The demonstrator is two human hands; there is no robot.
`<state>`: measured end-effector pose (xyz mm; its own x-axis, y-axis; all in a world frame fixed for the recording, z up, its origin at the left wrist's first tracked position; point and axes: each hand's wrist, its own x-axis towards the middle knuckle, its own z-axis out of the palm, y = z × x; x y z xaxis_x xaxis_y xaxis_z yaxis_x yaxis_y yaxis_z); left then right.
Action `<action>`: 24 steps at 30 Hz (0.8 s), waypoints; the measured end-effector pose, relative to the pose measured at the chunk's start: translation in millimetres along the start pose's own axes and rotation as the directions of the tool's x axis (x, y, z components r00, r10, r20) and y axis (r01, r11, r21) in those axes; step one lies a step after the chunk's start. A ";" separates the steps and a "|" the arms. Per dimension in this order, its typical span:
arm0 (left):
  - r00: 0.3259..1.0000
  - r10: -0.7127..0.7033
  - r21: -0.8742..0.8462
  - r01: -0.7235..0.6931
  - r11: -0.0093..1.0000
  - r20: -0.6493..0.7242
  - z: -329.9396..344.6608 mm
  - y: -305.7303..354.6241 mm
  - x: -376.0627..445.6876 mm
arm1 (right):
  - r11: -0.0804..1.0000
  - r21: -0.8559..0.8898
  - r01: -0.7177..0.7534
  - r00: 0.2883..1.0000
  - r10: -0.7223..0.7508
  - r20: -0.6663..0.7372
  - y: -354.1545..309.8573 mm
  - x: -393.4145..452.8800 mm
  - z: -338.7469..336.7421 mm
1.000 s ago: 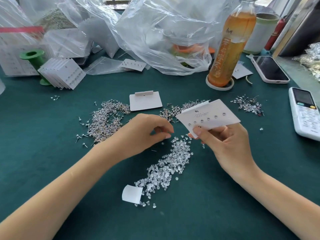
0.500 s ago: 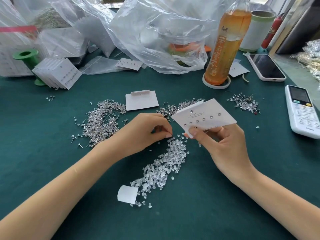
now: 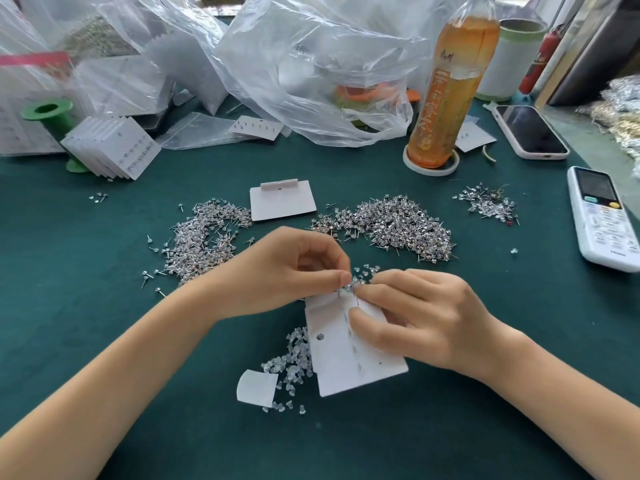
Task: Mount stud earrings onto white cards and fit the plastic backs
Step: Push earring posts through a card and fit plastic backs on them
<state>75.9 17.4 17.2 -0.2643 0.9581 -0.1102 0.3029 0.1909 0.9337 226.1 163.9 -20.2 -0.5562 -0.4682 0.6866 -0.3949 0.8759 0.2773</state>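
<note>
Head-cam view of a dark green felt tabletop (image 3: 86, 341) w/ two bare forearms reaching in. The right hand (image 3: 426, 317) grips a white rectangular paper card (image 3: 349, 355), turned back-side up, thumb pressing its face and fingers curled round the far edge; a row of stud posts runs down the card's middle. The left hand (image 3: 287, 268) has thumb and forefinger pinched together at the card's top edge, apparently on a clear plastic back, but the piece is too small to confirm. The card lies partly over the loose pile of clear plastic backs (image 3: 294, 358), just beside a small curled white paper scrap (image 3: 256, 388). Two heaps of silver stud earrings (image 3: 207, 244) lie beyond the hands, either side of a blank white folded card (image 3: 282, 204). Risks, as a guess: the tiny back could slip from the pinch and vanish into the pile; pushing off-axis could bend a post or pop a stud out of its hole; a hard thumb could crease the card. Room: open felt near both forearms and toward the viewer. Far side is crowded by crumpled clear plastic bags (image 3: 304, 71), a tall amber drink bottle (image 3: 450, 88) on a white coaster, a stack of filled white cards (image 3: 114, 150), a phone (image 3: 530, 131) and a white remote (image 3: 602, 220) at right, near the table edge.
</note>
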 end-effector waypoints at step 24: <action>0.995 -0.057 0.194 0.041 0.980 0.078 -2.0 3.6 -1.0 | 1.000 -0.003 0.007 0.997 -0.007 0.071 -7.1 -0.7 3.9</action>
<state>75.5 16.7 21.3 -0.2088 0.9595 -0.1892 0.4637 0.2675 0.8446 226.4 157.6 -25.2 -0.6040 -0.4813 0.6353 -0.3967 0.8728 0.2842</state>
